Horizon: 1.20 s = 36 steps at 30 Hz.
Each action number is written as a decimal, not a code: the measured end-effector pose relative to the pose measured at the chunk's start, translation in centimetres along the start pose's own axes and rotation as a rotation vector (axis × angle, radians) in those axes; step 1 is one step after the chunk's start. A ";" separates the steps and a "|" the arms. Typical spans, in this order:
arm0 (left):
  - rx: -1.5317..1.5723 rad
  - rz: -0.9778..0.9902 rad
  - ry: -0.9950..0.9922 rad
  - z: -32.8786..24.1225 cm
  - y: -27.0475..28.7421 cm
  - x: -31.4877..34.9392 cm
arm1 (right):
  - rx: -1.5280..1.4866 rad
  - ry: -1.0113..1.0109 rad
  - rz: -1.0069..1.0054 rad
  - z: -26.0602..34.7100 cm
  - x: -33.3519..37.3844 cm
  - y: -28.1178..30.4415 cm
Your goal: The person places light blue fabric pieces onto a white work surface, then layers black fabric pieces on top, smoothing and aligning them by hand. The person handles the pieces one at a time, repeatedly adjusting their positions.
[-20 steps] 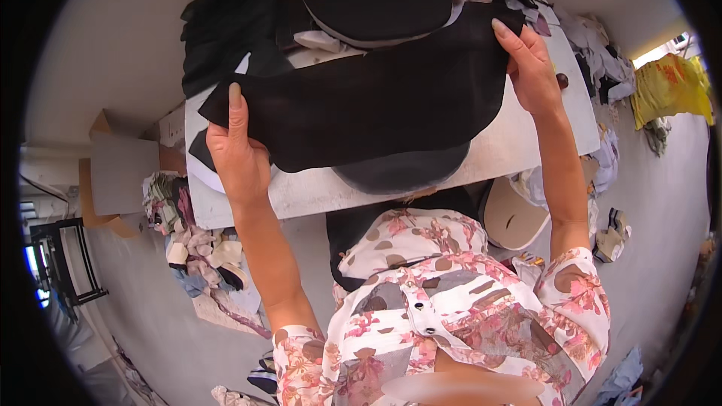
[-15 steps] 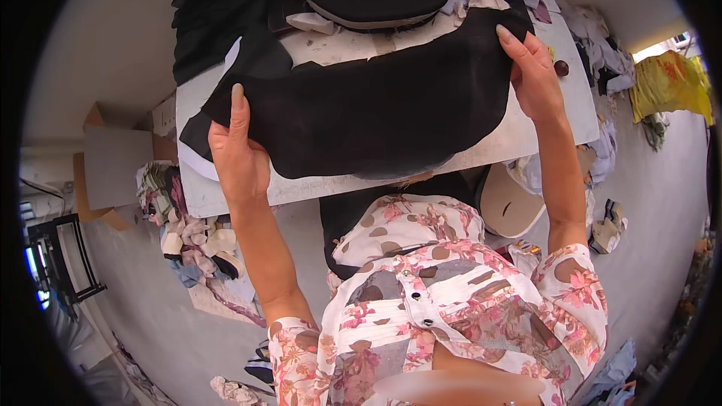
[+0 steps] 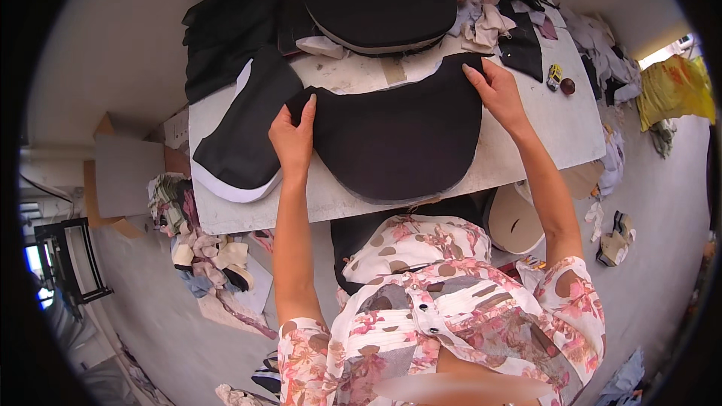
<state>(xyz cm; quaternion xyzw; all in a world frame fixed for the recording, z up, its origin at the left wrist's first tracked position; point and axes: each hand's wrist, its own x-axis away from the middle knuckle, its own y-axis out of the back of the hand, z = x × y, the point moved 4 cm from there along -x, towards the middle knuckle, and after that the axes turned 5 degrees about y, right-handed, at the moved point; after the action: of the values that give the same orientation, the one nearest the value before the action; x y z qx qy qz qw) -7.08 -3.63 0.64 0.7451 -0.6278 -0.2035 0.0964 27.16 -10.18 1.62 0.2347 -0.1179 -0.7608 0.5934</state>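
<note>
A curved black fabric piece with a rounded near edge is stretched between my hands over the white table. Its upper left corner is pinched between the thumb and fingers of my left hand. My right hand grips the upper right corner in the same manner. Beside my left hand lies another black piece with a white layer showing along its edge. Beyond the held piece sits a stack of black half-round pieces.
Folded black cloth lies at the far left. A small yellow toy car and a dark round ball rest on the right side. Fabric scraps are heaped below the table's left edge, and a yellow bag hangs at right.
Both hands have come closer together, and the black fabric piece now hangs with its curved edge toward me. The piece with the white edge at left is more uncovered.
</note>
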 end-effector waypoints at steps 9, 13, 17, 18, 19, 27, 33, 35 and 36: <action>-0.132 -0.010 -0.010 1.6 -0.9 -0.4 | 0.380 0.071 -0.114 -1.6 0.1 -0.4; -0.200 0.046 0.025 1.4 -0.7 -0.6 | 0.366 0.089 -0.123 -2.3 -0.2 -0.6; -0.406 0.063 0.169 0.4 0.1 -0.7 | 0.506 0.034 -0.112 -0.9 -0.1 -0.3; -0.408 -0.015 0.038 -0.8 0.5 -0.3 | 0.553 -0.010 -0.103 -0.1 0.0 -0.1; -0.409 -0.090 -0.094 -2.1 0.7 0.4 | 0.615 0.150 -0.156 1.4 0.3 0.0; -0.691 0.389 -0.531 -2.2 -3.0 4.2 | 0.763 0.391 0.281 2.8 4.0 -5.4; -0.649 0.407 -0.500 -1.4 -3.2 4.4 | 0.837 0.419 0.330 2.7 3.9 -5.3; -0.579 0.390 -0.493 -1.6 -2.8 4.5 | 0.841 0.408 0.338 3.7 3.3 -5.2; -0.524 0.304 -0.496 -1.8 -1.9 4.6 | 0.808 0.523 0.200 5.3 2.8 -5.1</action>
<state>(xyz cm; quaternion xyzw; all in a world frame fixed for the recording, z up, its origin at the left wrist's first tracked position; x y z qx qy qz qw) -4.07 -8.00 0.64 0.5218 -0.6620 -0.5144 0.1576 19.61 -12.06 3.25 0.6169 -0.2725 -0.5090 0.5349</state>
